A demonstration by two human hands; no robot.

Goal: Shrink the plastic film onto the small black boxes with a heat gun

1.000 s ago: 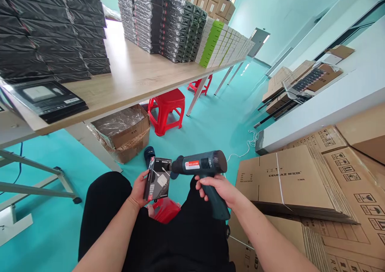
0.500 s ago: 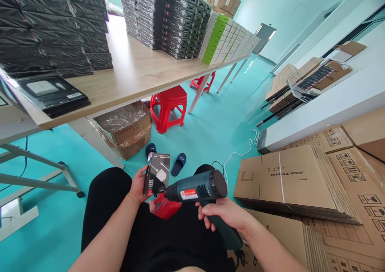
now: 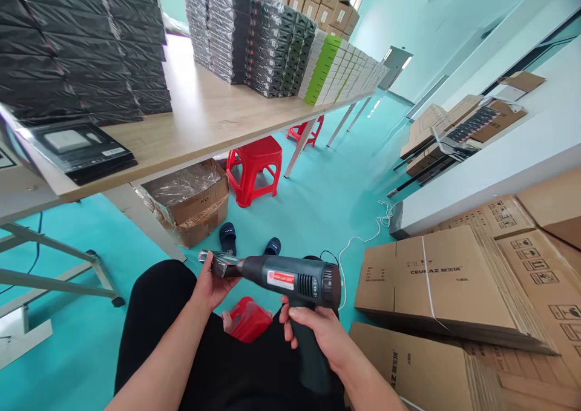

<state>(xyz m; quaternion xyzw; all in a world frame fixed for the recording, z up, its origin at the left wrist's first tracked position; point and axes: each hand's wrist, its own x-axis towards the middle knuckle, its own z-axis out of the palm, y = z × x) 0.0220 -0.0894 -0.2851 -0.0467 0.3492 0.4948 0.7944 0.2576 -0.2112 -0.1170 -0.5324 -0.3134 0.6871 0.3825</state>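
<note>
My right hand [image 3: 313,329] is wrapped round the handle of a dark green heat gun [image 3: 290,278], its nozzle pointing left. In my left hand [image 3: 212,287] is a small black retail box [image 3: 220,263], gripped between thumb and fingers and seen nearly edge-on. The nozzle is right at the box's near right end; whether they touch I cannot tell. Both are above my lap, over a red stool [image 3: 249,319] that shows between my legs.
On the wooden table [image 3: 195,120] stand stacks of black film-wrapped boxes [image 3: 82,48] and white-and-green boxes [image 3: 336,66]. An open carton [image 3: 200,208] and a red stool [image 3: 256,163] are beneath. Flattened cartons [image 3: 436,278] lie right; a white cable [image 3: 358,240] crosses the floor.
My left hand has tilted the box from showing its printed face to nearly edge-on, and lowered its top. The heat gun has shifted slightly left and levelled out, with its nozzle closer to the box.
</note>
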